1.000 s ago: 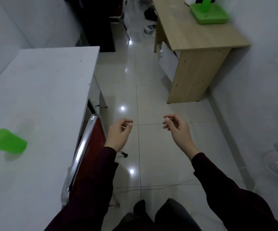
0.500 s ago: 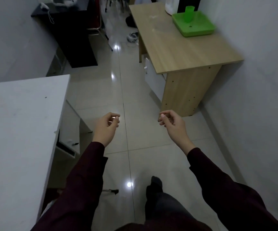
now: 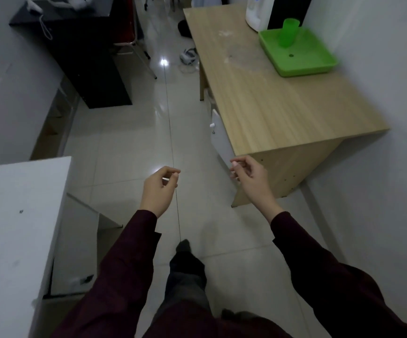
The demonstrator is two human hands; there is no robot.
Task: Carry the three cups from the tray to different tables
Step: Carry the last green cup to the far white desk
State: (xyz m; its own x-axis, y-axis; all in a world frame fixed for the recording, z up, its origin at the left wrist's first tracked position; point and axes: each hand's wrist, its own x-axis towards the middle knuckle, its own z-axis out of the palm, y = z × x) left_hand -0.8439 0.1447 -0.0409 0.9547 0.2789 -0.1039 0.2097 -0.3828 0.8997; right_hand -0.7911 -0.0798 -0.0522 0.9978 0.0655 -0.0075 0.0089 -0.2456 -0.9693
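A green cup (image 3: 288, 32) stands upright in the far part of a green tray (image 3: 302, 65) on the wooden table (image 3: 270, 103) at the right. My left hand (image 3: 159, 189) hovers over the floor tiles, fingers loosely curled, holding nothing. My right hand (image 3: 250, 178) is beside the wooden table's near end, also loosely curled and holding nothing. Both hands are well short of the tray.
A white table (image 3: 14, 228) fills the lower left. A black cabinet (image 3: 80, 52) stands at the far left, with a chair frame (image 3: 134, 45) beside it. A white jug-like appliance (image 3: 258, 11) sits behind the tray. Tiled floor (image 3: 148, 132) runs between the tables; a wall closes the right side.
The view has advanced along the aisle toward the wooden table; the green cup on the white table has left the view. Tray and cup look nearer. Both hands stay curled and hold nothing.
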